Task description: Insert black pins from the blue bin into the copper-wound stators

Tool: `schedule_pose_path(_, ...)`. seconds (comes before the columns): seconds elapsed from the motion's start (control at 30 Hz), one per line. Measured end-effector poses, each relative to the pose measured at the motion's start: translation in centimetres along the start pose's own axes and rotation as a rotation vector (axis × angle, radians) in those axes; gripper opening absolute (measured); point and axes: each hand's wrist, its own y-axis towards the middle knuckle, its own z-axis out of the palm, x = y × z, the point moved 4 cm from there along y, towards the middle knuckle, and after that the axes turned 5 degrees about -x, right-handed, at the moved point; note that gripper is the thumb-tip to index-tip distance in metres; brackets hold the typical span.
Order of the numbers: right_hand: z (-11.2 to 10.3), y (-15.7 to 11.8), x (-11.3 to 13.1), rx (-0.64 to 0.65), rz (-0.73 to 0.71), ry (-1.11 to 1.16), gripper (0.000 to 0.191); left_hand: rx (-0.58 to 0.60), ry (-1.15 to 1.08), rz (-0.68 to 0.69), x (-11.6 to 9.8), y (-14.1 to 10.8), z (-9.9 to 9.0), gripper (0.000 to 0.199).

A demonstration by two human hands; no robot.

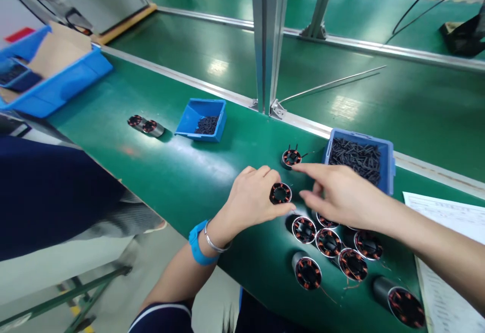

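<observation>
My left hand (252, 196), wearing a blue wristband and a metal bangle, is wrapped round a motor stator (281, 193), a metal cylinder with copper windings in its open end. My right hand (333, 191) has its index finger stretched out and its thumb apart, with nothing seen between them. Its index fingertip is at the near rim of another stator (291, 158), which has thin black sticks standing up from it. Several stators stand grouped below my right hand, among them a front one (307, 272); the hand partly covers the rear ones.
A blue bin (390, 163) full of small black sticks stands behind my right hand. Farther left are a smaller blue bin (184, 123), two stators (151, 128) and a large blue crate (71, 78). Printed sheets (447, 282) lie right. A metal post (267, 45) rises behind. A person's dark sleeve (49, 196) is at left.
</observation>
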Motion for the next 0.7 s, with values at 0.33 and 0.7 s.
schedule_pose_path(0.33,1.2,2.8,1.2,0.208,0.144,0.030,0.018,-0.088,0.142,-0.024,0.2,-0.3,0.0,0.050)
schedule_pose_path(0.7,2.3,3.7,1.2,0.094,0.141,0.160,0.015,-0.022,0.060,-0.036,0.4,0.0,1.1,0.059)
